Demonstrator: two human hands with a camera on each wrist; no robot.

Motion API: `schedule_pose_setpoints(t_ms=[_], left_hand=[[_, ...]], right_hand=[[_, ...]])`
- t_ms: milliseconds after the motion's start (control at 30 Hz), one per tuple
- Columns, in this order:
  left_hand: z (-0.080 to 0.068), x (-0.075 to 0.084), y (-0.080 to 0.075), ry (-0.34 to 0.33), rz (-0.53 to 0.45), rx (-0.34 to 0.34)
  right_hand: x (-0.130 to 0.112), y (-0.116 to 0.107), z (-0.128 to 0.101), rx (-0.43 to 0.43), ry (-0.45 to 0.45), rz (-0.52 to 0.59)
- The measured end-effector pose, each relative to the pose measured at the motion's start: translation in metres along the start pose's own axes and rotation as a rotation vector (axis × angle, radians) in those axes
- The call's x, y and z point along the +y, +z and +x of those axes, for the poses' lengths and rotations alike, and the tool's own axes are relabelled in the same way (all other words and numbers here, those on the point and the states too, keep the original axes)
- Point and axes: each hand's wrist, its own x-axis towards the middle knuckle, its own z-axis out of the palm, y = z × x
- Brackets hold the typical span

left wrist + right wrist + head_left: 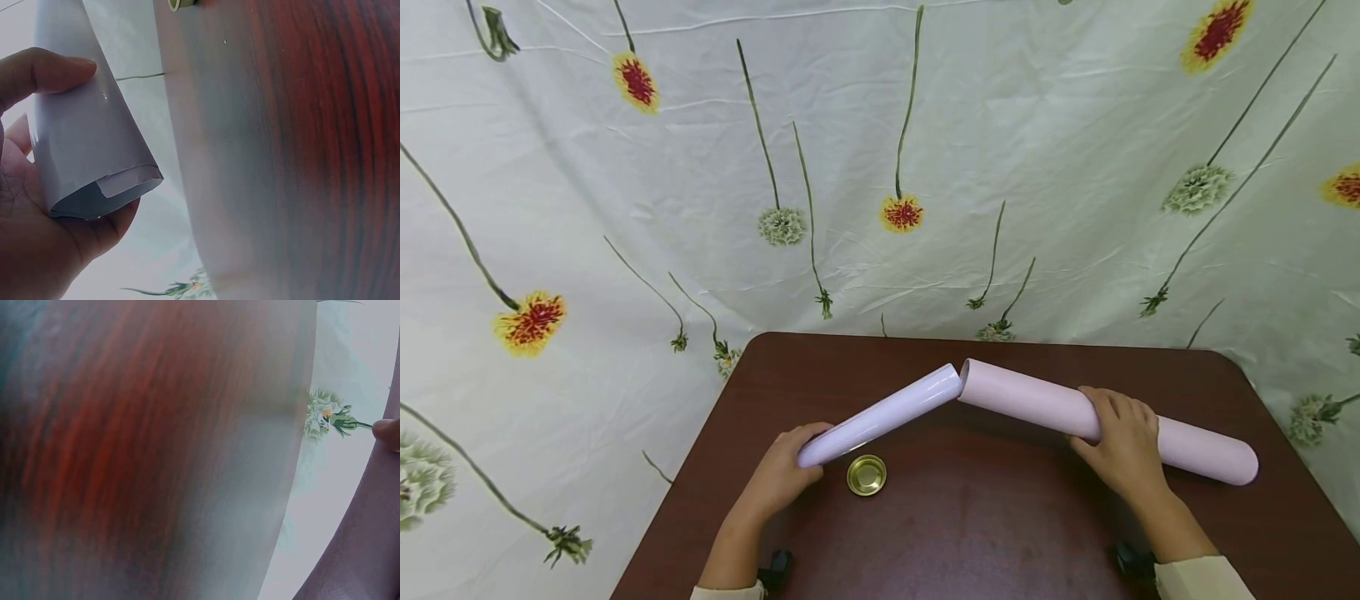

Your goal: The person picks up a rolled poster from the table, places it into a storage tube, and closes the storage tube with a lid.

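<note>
A glossy white rolled sheet (883, 417) slants up and to the right, its near end gripped by my left hand (786, 471). In the left wrist view the thumb lies on the roll (94, 125), fingers curl beneath, and the end is hollow with a loose flap. My right hand (1123, 442) holds a thicker pale pink tube (1022, 396) around its middle, thumb on the near side. The far tip of the white roll meets or overlaps the tube's open left end; whether it goes inside cannot be told. In the right wrist view only part of the pink tube (356, 531) and a fingertip show.
A small round gold lid or dish (867, 476) sits on the dark brown wooden table (970, 517), just right of my left hand. Behind the table's far edge hangs a white cloth (865, 275) printed with flowers.
</note>
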Motion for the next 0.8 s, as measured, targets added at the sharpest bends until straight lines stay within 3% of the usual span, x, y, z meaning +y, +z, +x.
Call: schedule_pose_setpoints(t_ms=[200, 800], left_hand=[[0.002, -0.003, 0.001, 0.041, 0.035, 0.021], [0.002, 0.007, -0.005, 0.031, 0.066, 0.031]], right_hand=[[0.001, 0.000, -0.001, -0.031, -0.001, 0.011], [0.000, -0.002, -0.001, -0.055, -0.019, -0.002]])
